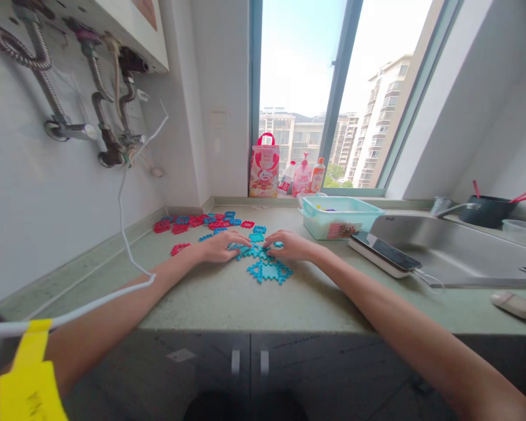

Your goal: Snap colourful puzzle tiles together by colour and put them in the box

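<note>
On the counter, a flat group of light-blue interlocking plastic pieces [256,251] lies between my two hands. My left hand [222,245] grips its left side, fingertips pressed on the toothed edge. From the other side, my right hand [293,245] pinches the right part of the same group. Just in front of them sits another joined set of light-blue pieces [269,272] with toothed edges. A darker blue piece [259,230] lies behind the group. Red interlocking pieces [197,220], mixed with blue ones, are scattered at the back left. My fingers partly cover the pieces they hold.
A mint-green plastic basin [342,204] stands behind my right hand, with a phone on a white block [384,252] near the steel sink [473,251]. A white cable [127,234] hangs over my left forearm. Bottles [303,175] and a pink bag [264,169] line the windowsill.
</note>
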`<control>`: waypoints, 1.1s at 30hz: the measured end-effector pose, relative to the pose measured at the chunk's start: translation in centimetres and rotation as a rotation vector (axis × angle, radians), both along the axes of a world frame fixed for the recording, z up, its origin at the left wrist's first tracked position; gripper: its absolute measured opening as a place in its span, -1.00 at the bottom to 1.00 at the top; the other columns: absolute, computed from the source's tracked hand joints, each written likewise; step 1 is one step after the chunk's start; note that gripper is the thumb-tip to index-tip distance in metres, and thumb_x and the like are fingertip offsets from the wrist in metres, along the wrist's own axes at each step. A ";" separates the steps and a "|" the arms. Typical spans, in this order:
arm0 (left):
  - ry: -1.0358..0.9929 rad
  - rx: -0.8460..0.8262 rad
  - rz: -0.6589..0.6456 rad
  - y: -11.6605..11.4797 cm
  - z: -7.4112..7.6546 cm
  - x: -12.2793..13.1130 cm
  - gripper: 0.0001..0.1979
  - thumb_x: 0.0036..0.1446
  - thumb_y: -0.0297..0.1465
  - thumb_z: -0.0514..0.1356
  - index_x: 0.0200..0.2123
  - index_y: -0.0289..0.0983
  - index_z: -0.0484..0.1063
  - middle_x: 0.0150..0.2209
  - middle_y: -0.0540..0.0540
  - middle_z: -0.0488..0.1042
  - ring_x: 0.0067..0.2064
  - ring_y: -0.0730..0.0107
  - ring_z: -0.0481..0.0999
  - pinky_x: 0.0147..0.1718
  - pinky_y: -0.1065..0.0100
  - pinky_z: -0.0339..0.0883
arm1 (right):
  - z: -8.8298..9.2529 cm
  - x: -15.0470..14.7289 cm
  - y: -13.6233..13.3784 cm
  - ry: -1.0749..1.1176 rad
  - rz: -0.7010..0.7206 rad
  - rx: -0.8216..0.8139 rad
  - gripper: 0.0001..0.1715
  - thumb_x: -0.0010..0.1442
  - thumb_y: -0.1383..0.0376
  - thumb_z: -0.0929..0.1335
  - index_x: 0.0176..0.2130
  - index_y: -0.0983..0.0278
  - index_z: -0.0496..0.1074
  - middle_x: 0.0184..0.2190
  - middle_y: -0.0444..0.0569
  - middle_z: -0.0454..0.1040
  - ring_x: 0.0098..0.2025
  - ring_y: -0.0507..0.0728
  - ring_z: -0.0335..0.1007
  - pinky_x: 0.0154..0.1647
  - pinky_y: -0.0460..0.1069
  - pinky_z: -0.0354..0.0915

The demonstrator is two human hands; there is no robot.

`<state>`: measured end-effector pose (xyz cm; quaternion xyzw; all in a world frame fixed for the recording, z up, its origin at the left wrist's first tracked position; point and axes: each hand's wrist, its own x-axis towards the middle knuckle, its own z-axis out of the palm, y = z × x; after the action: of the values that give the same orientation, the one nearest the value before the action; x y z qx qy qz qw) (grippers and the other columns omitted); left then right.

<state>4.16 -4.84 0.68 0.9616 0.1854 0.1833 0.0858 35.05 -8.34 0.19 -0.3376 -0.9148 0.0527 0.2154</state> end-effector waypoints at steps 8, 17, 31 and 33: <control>0.011 0.035 0.004 -0.4 0.1 0.2 -0.66 0.30 -0.42 0.22 0.09 -0.09 0.64 0.06 -0.10 0.64 0.11 0.22 0.58 0.16 0.23 0.39 | -0.1 2.9 1.9 -0.046 -0.135 0.012 -0.67 0.14 0.42 0.46 -0.13 0.11 0.72 -0.10 -0.06 0.70 -0.02 0.20 0.61 0.18 0.06 0.37; -0.044 0.111 0.195 -2.0 0.3 1.5 -0.56 0.18 -0.07 0.37 0.04 -0.18 0.60 0.03 -0.11 0.65 0.09 0.15 0.58 0.14 0.23 0.37 | 0.1 2.8 1.6 -0.079 -0.150 0.068 -0.66 0.23 0.37 0.42 -0.03 0.16 0.68 -0.05 0.01 0.69 0.03 0.22 0.58 0.19 0.09 0.37; -0.143 0.077 0.349 -3.8 0.7 4.7 -0.67 -0.04 -0.18 0.43 -0.21 -0.19 0.63 -0.20 -0.06 0.66 -0.13 0.16 0.60 -0.08 0.22 0.42 | 0.9 3.6 1.9 -0.076 -0.276 0.058 -0.66 0.32 0.38 0.34 -0.04 0.18 0.69 -0.06 -0.01 0.70 0.02 0.23 0.60 0.15 0.07 0.40; -0.198 0.072 0.249 -5.1 1.2 5.3 -0.67 -0.01 -0.20 0.43 -0.17 -0.18 0.61 -0.18 -0.05 0.65 -0.10 0.17 0.59 0.00 0.20 0.38 | 1.1 4.1 2.0 -0.064 -0.304 0.059 -0.67 0.33 0.36 0.35 -0.03 0.19 0.68 -0.05 -0.01 0.70 0.02 0.22 0.60 0.16 0.07 0.39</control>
<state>9.45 -9.97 1.87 0.9109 0.2869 0.2929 0.0461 39.12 -6.29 1.24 -0.4673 -0.8607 -0.0183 0.2013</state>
